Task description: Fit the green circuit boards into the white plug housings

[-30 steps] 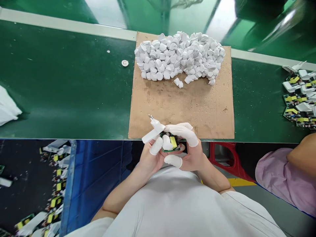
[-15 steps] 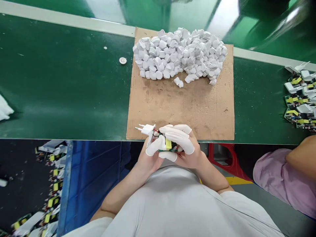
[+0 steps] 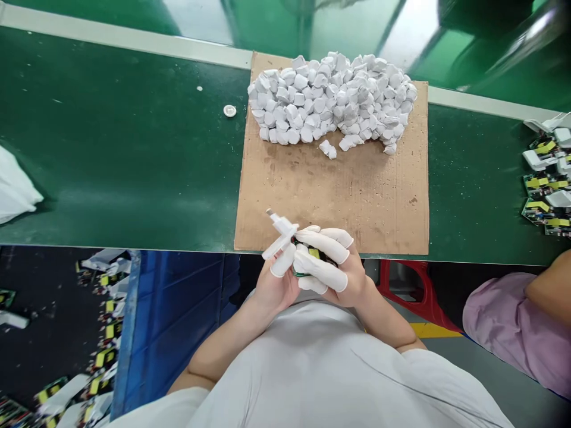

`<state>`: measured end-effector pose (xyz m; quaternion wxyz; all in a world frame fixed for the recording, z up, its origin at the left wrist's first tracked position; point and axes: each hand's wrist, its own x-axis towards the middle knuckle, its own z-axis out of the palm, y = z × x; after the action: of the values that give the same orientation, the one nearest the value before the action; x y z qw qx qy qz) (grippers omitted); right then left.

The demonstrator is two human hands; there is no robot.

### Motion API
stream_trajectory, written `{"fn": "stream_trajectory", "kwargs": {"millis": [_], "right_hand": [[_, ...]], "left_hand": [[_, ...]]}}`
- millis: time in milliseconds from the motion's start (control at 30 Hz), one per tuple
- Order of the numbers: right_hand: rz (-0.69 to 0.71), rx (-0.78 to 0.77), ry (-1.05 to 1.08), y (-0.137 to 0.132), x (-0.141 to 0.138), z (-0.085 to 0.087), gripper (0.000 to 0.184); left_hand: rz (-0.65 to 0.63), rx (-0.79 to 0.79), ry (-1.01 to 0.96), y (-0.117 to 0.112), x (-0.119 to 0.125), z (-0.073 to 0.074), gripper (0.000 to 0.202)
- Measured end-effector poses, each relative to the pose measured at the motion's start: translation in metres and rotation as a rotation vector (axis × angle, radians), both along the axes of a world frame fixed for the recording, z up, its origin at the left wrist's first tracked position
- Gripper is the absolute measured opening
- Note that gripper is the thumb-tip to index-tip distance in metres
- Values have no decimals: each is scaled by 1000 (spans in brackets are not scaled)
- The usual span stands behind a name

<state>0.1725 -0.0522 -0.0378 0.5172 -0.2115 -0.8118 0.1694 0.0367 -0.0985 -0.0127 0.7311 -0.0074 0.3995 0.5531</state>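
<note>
Both my hands wear white finger covers and meet at the table's near edge, round one circuit board (image 3: 314, 253) with a yellow part on it. My left hand (image 3: 282, 278) is closed on the board's left end, beside a white two-pin plug piece (image 3: 282, 229) that juts out to the upper left. From the right, my right hand (image 3: 342, 267) wraps its fingers over the board and hides much of it. Ahead of them a brown cardboard sheet (image 3: 330, 202) bears a heap of small white lumps (image 3: 321, 98), with a few lumps lying loose at its front.
A small white round piece (image 3: 229, 111) lies left of the cardboard on the green table (image 3: 134, 148). Circuit boards (image 3: 546, 181) are piled at the right. A blue bin (image 3: 178, 315) stands below left, with more boards beyond. A person's pink garment (image 3: 499, 333) and a red stool (image 3: 417, 297) are to the right.
The plug piece has turned and its pins now point more upward. My right fingers have shifted down over the board, covering more of the yellow part. The whole view has shifted slightly.
</note>
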Motion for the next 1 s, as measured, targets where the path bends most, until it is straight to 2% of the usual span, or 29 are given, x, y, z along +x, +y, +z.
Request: {"fn": "stream_trajectory", "kwargs": {"millis": [67, 200, 300, 433, 533, 700, 833, 900, 933, 1000], "right_hand": [[3, -15, -31, -2, 2, 0, 28], [-6, -72, -3, -3, 1, 5, 43], [-24, -54, -16, -3, -1, 9, 42], [16, -79, -42, -2, 2, 9, 52], [47, -90, -74, -1, 7, 10, 51], [27, -99, -155, 0, 13, 19, 51], [44, -94, -168, 4, 13, 25, 54], [118, -196, -103, 7, 15, 27, 57], [162, -304, -60, 10, 17, 29, 57], [275, -633, 62, 21, 24, 34, 51]], "left_hand": [[11, -6, 7, 0, 1, 2, 47], [-2, -22, -64, 1, 1, 2, 53], [-34, 16, -86, 3, 0, 1, 49], [15, 24, -2, 4, 0, 2, 41], [9, 19, 45, 3, 0, 2, 37], [-4, 25, 51, -2, -7, -11, 47], [-60, 110, 38, -1, -16, -24, 56], [-114, 182, 14, 2, -19, -23, 60], [-143, 218, -1, 3, -19, -20, 63], [-213, 278, -31, 5, -19, -11, 70]]}}
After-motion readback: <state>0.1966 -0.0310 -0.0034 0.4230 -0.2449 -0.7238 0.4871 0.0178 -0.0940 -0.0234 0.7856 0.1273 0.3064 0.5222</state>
